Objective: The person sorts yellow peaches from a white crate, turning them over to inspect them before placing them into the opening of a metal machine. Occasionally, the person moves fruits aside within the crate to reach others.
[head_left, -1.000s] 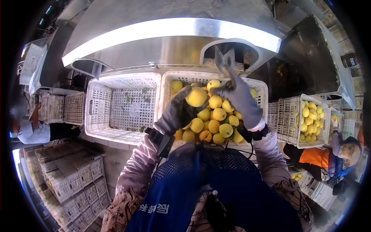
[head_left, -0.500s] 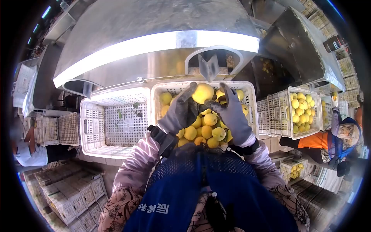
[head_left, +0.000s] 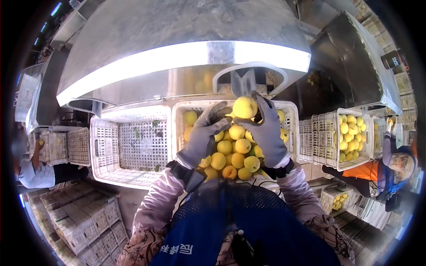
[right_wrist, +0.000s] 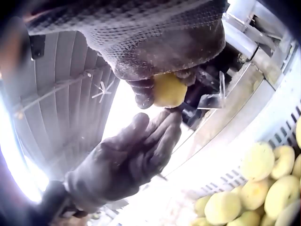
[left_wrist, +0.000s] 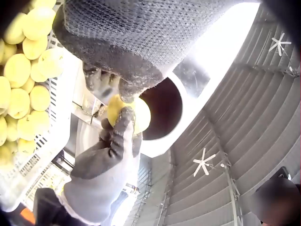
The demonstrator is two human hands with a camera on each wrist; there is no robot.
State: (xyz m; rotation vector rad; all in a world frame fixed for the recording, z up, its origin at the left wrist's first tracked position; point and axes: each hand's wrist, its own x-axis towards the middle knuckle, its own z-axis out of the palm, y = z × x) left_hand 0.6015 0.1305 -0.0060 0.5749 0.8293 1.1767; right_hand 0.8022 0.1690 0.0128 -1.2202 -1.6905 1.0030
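Fruit (head_left: 245, 107) in my right hand (head_left: 267, 133), fingers curled round it, up by metal plate (head_left: 243, 83) past far crate (head_left: 291, 106) rim. Left hand (head_left: 205, 133) loose, spread alongside. Best: gentle grip, fingertips off plate edge.

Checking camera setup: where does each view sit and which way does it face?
Head: on the head, looking down at a fruit crate; sleeves, left hand, right hand show.
Left wrist: behind the left hand, tilted up at the roof; both hands show.
Right wrist: likewise upward; right hand grips a yellow fruit.
All share that fruit.
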